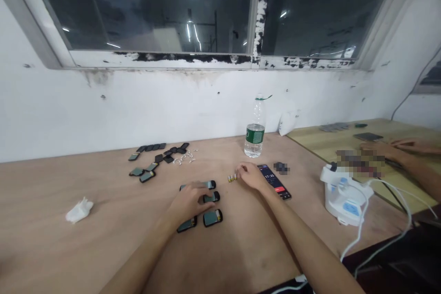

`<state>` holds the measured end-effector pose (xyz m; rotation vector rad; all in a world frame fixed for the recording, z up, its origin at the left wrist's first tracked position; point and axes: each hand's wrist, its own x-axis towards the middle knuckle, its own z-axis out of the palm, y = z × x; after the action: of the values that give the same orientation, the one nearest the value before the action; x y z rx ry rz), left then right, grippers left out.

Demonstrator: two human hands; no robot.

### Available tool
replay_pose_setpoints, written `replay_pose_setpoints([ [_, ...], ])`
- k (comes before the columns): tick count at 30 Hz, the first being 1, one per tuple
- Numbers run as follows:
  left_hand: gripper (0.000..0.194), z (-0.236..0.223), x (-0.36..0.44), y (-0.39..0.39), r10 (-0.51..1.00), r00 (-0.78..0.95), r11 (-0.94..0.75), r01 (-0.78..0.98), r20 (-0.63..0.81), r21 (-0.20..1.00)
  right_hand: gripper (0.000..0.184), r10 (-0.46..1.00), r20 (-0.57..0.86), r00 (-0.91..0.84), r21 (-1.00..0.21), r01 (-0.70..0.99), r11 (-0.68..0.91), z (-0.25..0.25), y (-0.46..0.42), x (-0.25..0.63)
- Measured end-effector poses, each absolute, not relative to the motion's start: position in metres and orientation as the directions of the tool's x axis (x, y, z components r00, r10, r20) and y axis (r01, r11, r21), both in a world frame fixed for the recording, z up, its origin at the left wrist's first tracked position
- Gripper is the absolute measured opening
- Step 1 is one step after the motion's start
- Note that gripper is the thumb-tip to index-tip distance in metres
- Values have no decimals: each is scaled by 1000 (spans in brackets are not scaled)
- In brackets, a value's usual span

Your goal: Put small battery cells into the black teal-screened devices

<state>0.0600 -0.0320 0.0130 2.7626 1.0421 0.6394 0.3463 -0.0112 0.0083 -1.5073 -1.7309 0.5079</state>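
My left hand [189, 202] rests on the wooden table [103, 239] over a small cluster of dark flat devices [212, 217], its fingers curled and touching one of them [211, 198]. My right hand [250, 175] lies further right, fingers bent, with its fingertips at some small yellow-tipped parts [232, 178]. A phone [274, 181] with a lit screen lies just right of that hand. I cannot make out whether either hand grips anything.
More dark devices [155, 156] and tiny white bits [184, 158] lie at the back left. A water bottle [255, 127] stands behind; a crumpled tissue [79, 210] is at left. A white appliance [342, 195] with cables sits right. Another person's hands [396, 149] work at the adjoining table.
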Motion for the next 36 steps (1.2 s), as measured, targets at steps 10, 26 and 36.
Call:
replay_pose_setpoints([
  [10, 27, 31, 65, -54, 516, 809, -846, 431, 281, 313, 26, 919, 389, 70, -712, 655, 251, 15, -13, 342],
  [26, 2, 26, 61, -55, 516, 702, -854, 469, 491, 226, 17, 869, 357, -342, -803, 364, 473, 25, -41, 313],
  [36, 8, 24, 53, -46, 423, 598, -880, 451, 681, 151, 28, 805, 361, -471, -892, 79, 446, 11, -51, 289],
])
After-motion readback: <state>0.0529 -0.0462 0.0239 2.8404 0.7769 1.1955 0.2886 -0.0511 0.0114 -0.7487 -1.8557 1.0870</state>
